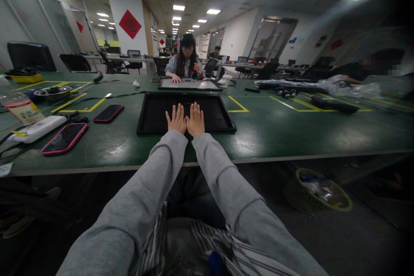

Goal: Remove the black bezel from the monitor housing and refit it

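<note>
A flat black rectangular panel with a raised frame (152,114), like a monitor or screen housing, lies on the green table in front of me. My left hand (177,120) rests palm down over its near middle, fingers stretched and pointing away. Beside it, thumbs almost touching, my right hand (195,119) lies flat in the same way. Neither hand grips anything. The part of the panel under both palms is hidden.
Two phones, one pink-edged (64,139) and one darker (108,113), lie left, near a white power strip (40,128), a bottle (22,108) and a metal bowl (52,92). Opposite, a person works at another panel (190,84). A basket (318,189) stands below right.
</note>
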{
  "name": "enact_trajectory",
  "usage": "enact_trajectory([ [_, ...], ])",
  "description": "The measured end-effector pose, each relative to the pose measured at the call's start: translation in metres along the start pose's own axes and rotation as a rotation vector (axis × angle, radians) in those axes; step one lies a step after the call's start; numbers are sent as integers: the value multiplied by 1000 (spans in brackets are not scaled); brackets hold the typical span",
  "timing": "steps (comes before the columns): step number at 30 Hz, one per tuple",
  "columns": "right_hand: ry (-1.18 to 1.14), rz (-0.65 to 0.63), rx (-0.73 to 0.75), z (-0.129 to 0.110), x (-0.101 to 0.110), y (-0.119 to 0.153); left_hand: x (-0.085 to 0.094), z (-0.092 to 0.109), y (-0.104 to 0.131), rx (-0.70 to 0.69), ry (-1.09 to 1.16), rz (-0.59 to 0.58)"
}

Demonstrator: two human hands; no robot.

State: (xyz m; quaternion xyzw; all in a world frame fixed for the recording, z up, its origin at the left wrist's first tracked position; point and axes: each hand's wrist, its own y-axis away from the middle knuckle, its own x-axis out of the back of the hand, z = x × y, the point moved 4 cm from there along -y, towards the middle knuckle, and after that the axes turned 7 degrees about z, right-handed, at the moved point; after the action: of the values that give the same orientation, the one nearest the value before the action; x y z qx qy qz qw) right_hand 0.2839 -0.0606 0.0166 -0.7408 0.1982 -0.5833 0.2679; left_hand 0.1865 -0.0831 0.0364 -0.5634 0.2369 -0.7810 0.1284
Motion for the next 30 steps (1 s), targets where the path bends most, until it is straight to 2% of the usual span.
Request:
enact_trajectory([
  [6, 19, 40, 75, -3, 5, 1, 3, 2, 1, -83, 18, 13],
  [11, 22, 14, 65, -4, 8, 2, 3, 1, -1, -81, 24, 8],
  [22, 35, 1, 179, -6, 5, -4, -19, -6, -10, -121, 4, 33],
  [30, 35, 21, 166, -2, -3, -5, -40, -13, -18, -135, -20, 101],
])
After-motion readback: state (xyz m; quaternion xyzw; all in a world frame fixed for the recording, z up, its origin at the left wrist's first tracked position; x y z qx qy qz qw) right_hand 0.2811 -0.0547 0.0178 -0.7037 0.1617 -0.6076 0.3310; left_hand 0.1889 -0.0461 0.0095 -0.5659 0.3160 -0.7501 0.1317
